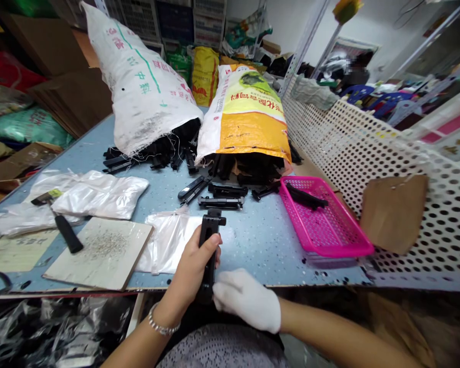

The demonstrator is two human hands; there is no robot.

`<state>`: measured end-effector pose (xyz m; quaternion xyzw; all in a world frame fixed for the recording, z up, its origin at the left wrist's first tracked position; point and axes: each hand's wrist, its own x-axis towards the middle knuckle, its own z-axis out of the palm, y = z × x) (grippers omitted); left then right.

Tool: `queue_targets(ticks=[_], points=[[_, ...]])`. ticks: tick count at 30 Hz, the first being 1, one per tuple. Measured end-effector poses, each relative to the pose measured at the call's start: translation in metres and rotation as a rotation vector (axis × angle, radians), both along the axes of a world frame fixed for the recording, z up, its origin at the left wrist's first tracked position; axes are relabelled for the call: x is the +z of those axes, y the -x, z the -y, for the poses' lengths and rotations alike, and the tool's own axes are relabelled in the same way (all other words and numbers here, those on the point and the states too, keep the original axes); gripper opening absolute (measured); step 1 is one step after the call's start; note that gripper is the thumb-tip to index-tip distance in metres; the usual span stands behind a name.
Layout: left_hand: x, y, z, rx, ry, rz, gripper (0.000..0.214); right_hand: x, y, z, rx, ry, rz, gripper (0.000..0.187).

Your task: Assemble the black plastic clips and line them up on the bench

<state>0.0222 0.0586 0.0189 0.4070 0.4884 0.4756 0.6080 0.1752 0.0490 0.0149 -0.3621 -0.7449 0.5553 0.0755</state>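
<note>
My bare left hand [189, 266] is wrapped round a long black plastic bracket [212, 223], thumb across its front. The bracket stands nearly upright above the table's front edge. My right hand [249, 301], in a white glove, has its fingers curled together against the bracket's lower end. Part of that end is hidden by the glove. Similar black folded pieces [221, 203] lie on the table beyond my hands. Clear plastic bags [163, 243] lie just left of the bracket.
Two woven sacks, one white [145, 92] and one yellow-and-white [249, 117], spill black pieces at the back. A pink basket [329, 250] holds a black piece at right. At left, a hammer [67, 232] rests by a scuffed board [88, 271]. A perforated white panel [398, 158] borders the right.
</note>
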Motion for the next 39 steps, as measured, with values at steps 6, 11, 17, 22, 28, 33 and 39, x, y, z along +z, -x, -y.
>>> queue_targets(ticks=[6,11,17,22,28,33,39], points=[[0.006,0.011,0.001,0.010,-0.028,-0.065,0.038,0.000,-0.004,-0.003,0.087,0.018,0.044,0.039],[0.001,0.005,-0.005,-0.068,0.125,0.096,0.036,0.012,-0.010,-0.010,0.308,-0.901,0.228,0.037],[-0.011,-0.001,0.011,0.038,0.049,-0.018,0.038,-0.011,0.000,0.007,0.171,-0.363,0.171,0.036],[-0.021,0.003,0.012,0.189,-0.015,-0.134,0.043,-0.019,0.000,0.009,0.184,-0.187,0.232,0.047],[-0.025,-0.001,0.000,-0.035,0.250,0.146,0.043,-0.001,-0.013,-0.008,0.354,-0.996,0.323,0.032],[-0.026,-0.010,0.007,-0.059,0.239,0.098,0.046,-0.011,-0.011,0.000,0.452,-0.961,0.347,0.041],[-0.065,-0.019,-0.007,0.295,0.150,0.133,0.068,-0.009,-0.026,-0.051,0.182,-0.591,0.317,0.041]])
